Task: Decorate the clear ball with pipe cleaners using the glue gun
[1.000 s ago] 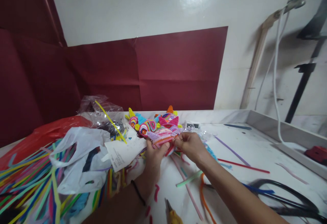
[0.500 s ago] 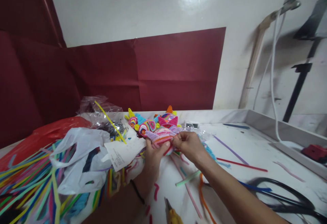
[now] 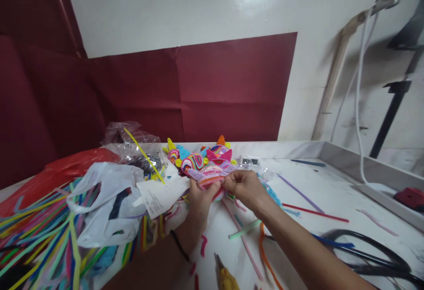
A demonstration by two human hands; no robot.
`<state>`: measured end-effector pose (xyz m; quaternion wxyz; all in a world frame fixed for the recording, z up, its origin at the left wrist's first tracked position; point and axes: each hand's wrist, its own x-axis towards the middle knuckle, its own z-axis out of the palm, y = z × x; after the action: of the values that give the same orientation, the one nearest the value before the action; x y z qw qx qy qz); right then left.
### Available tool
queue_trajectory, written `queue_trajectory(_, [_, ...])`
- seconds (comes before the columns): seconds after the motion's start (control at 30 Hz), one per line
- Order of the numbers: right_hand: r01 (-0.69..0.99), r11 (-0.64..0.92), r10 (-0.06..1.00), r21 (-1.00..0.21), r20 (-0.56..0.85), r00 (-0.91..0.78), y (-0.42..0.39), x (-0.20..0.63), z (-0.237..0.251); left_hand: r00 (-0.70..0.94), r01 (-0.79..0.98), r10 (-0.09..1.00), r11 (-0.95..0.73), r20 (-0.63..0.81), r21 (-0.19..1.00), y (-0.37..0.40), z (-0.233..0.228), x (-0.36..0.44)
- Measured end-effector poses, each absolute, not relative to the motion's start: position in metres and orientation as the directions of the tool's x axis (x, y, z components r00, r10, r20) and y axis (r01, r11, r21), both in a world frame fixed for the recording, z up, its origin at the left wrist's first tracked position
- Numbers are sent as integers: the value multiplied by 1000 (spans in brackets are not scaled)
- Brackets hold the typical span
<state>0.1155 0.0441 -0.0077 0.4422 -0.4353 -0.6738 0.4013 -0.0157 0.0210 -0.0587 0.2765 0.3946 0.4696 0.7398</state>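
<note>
My left hand (image 3: 199, 197) and my right hand (image 3: 244, 186) meet over the middle of the white table (image 3: 331, 197). Between them they pinch a pink and purple striped pipe-cleaner piece (image 3: 209, 175), the left from below, the right at its right end. Just behind it lie several finished pipe-cleaner figures (image 3: 194, 161) in bright swirls with pointed ears. A black band circles my left wrist.
A heap of loose coloured pipe cleaners (image 3: 36, 237) fills the left. White plastic bag (image 3: 106, 201), red bag (image 3: 62, 168) and clear bag (image 3: 129, 142) lie by it. Yellow-handled tool (image 3: 227, 276) near front edge. Black cable (image 3: 371, 254) and red object (image 3: 410, 195) at right.
Both hands have stayed on the striped piece, with only slight shifts of the fingers; the view has tilted a little.
</note>
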Motion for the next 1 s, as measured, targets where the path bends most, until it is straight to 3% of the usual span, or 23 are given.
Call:
queue_trajectory(0.47, [187, 312, 922, -932, 249, -295, 49, 122, -10, -509, -86, 801, -411, 315, 907, 17, -52, -13])
queue_trajectory(1.0, [326, 386, 913, -863, 307, -268, 37, 117, -5, -534, -32, 769, -433, 351, 901, 19, -52, -14])
